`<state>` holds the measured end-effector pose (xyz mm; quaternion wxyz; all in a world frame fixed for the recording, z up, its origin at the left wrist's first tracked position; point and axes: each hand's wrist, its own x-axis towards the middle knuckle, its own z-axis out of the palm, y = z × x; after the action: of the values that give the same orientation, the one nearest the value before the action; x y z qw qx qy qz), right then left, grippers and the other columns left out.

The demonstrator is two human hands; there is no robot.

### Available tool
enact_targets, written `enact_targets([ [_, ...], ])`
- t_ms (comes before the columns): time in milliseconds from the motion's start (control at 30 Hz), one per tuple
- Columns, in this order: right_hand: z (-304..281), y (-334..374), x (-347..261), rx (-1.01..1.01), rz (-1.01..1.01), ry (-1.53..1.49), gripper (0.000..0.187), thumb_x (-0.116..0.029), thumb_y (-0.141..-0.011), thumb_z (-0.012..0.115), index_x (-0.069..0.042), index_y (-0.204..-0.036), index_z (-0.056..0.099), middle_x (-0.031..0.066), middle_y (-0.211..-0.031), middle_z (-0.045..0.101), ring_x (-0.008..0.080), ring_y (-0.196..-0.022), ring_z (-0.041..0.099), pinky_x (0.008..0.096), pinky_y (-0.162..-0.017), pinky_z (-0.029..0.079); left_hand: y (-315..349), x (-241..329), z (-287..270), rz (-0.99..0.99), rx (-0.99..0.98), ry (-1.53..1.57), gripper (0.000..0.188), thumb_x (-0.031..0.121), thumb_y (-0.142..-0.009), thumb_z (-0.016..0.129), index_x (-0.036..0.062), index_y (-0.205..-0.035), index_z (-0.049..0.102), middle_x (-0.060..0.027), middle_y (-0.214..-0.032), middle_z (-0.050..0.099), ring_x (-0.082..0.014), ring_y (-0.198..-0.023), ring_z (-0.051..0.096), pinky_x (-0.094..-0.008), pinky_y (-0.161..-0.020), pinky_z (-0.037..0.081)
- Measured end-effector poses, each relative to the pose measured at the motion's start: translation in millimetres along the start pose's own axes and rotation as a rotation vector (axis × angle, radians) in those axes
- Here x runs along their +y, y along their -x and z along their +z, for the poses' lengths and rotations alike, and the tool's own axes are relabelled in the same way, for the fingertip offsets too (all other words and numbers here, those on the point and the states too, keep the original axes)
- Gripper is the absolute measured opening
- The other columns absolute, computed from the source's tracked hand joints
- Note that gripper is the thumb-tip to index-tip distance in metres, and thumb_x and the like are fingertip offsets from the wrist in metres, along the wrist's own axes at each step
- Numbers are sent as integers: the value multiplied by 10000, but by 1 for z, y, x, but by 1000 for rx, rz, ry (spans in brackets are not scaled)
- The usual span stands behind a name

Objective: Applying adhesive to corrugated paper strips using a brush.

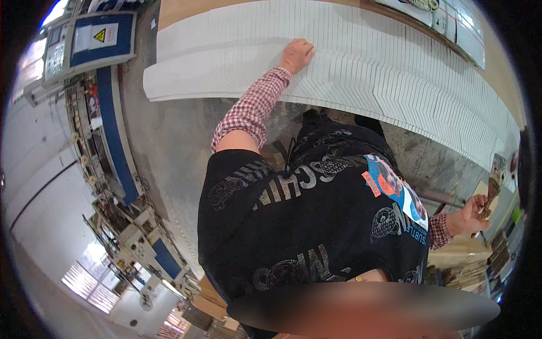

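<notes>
My left hand [297, 55] rests with curled fingers on a long row of overlapping white sheets [226, 62]. The sheets are fanned out in many narrow steps across the table, and several are folded or bent along their length. Whatever may be under the fingers of that hand is hidden. Off to the right, beyond the row's near end, my right hand [470, 219] is closed round a brown, long tool [493, 189] that looks like a brush. Its far end stands close to the right end of the sheets.
Brown board [189, 10] shows behind the sheets. At the far right back lies a pale machine part or tray [446, 22]. A blue and grey machine [101, 37] with a control panel stands at the left. Cardboard [460, 259] is stacked near my right arm.
</notes>
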<state>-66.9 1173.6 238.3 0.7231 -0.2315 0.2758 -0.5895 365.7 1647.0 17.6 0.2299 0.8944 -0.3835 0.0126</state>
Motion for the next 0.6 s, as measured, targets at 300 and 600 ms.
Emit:
enact_targets([
  [300, -29, 128, -41, -31, -79, -159, 382, -447, -882, 449, -68, -931, 458, 177, -921, 438, 256, -750, 421, 350, -581, 361, 1, 9, 23, 140, 159, 41, 152, 168, -765, 602, 70, -876, 635, -95, -823, 586, -259, -817, 547, -366, -724, 462],
  [600, -1, 199, -36, 115, -317, -102, 365, -389, -918, 434, -23, -911, 434, 197, -890, 404, 282, -807, 420, 359, -633, 380, -69, 113, 79, 231, 65, 201, 203, 200, -788, 581, 57, -926, 621, -108, -908, 576, -278, -902, 526, -398, -783, 432],
])
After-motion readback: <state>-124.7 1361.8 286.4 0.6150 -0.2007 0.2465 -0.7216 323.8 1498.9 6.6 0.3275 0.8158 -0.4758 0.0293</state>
